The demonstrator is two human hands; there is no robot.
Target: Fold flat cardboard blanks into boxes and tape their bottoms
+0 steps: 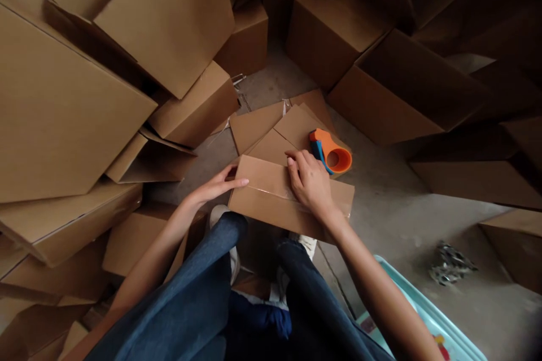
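Observation:
A small brown cardboard box (271, 200) rests on my knees, its top flaps closed with a strip of clear tape across the seam. My left hand (218, 185) lies against the box's left end, fingers stretched out along the top edge. My right hand (311, 180) lies flat on the top, fingers pressing down near the far edge over the tape. An orange tape dispenser (332, 153) with a blue handle sits just beyond my right hand on flattened cardboard (271, 124).
Piles of brown cardboard boxes (76, 96) surround me on the left, back and right (406, 90). Bare concrete floor (402, 220) shows to the right, with a crumpled wad (451, 262) on it. A light blue bin edge (432, 316) sits by my right arm.

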